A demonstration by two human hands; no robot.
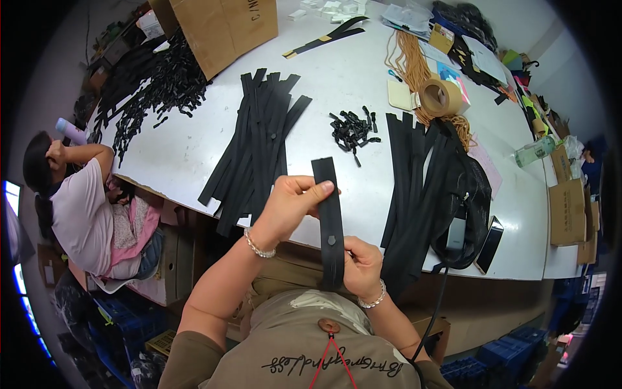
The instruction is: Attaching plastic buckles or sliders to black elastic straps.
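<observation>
My left hand [289,206] pinches the upper part of a black zipper strip [330,217], its thumb lying across the front. Lower down, my right hand [363,267] grips the strip's right edge, fingers curled. A small grey piece [332,240] sits on the strip between my hands. The strip hangs nearly upright before my body, at the table's front edge. Left of it lies a fanned bundle of black zipper strips [259,133]; to the right, another bundle [407,175] reaches over the edge. Beyond my hands is a small heap of black zipper pulls [353,129].
The white table [337,74] carries a cardboard box [227,35], a larger heap of black pulls [178,84], a tape roll [440,97], tan cords [407,55], a black mesh bag [472,178] and a phone [490,243]. At left sits another person [81,207].
</observation>
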